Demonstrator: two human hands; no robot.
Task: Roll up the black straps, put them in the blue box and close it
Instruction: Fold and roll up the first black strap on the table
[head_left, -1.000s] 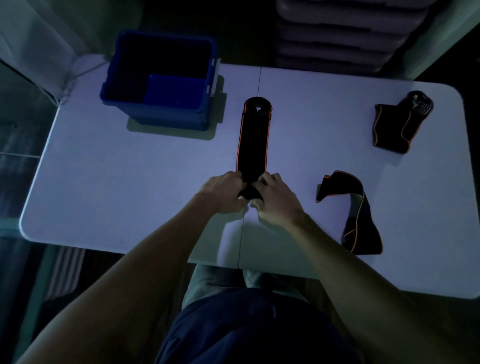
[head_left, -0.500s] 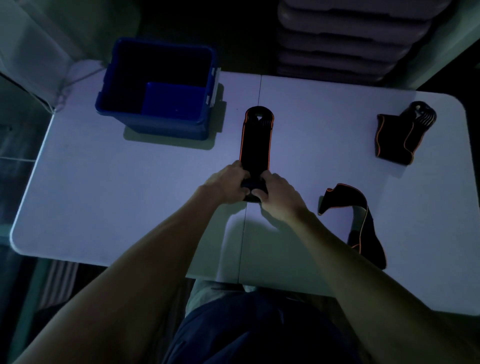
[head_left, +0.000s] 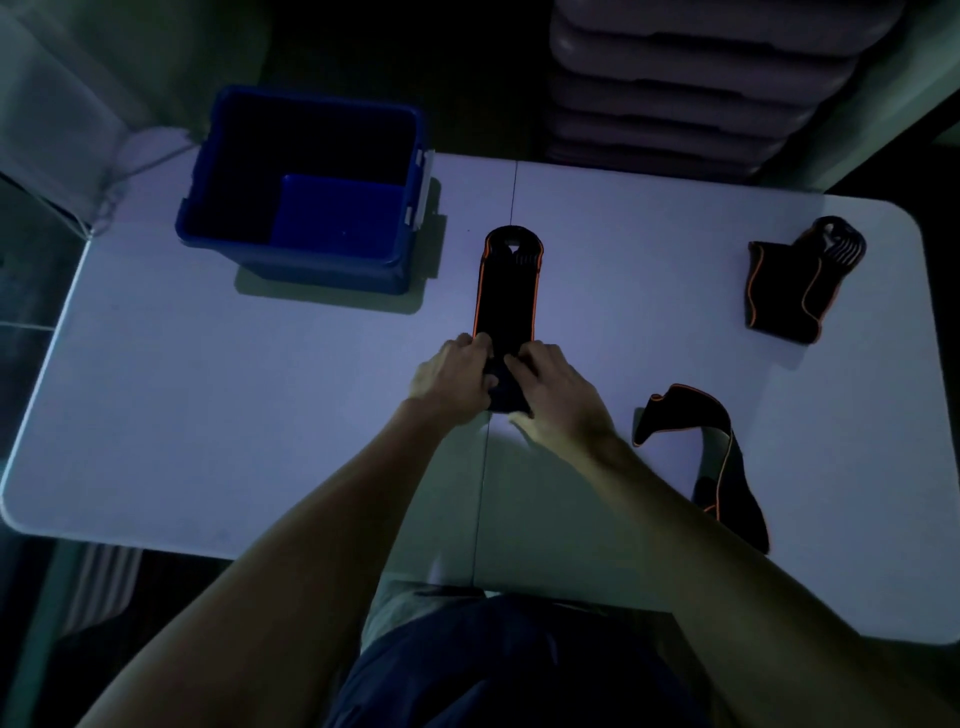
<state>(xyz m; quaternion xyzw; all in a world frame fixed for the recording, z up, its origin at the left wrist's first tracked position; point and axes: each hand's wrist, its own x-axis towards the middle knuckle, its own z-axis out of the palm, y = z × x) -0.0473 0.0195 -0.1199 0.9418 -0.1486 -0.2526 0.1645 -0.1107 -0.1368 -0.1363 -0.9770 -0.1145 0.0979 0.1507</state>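
Rolling the centre strap (head_left: 508, 291) from its near end, head view: your left hand (head_left: 453, 375) and right hand (head_left: 551, 391) pinch the small roll between curled fingers, and the flat remainder runs away along the worktop (head_left: 260, 415) seam. Keep both thumbs level and the orange edges stacked so the roll stays tight, not coned. Two more straps (head_left: 706, 457) (head_left: 789, 286) wait right; the blue box (head_left: 311, 187) stands open far left.
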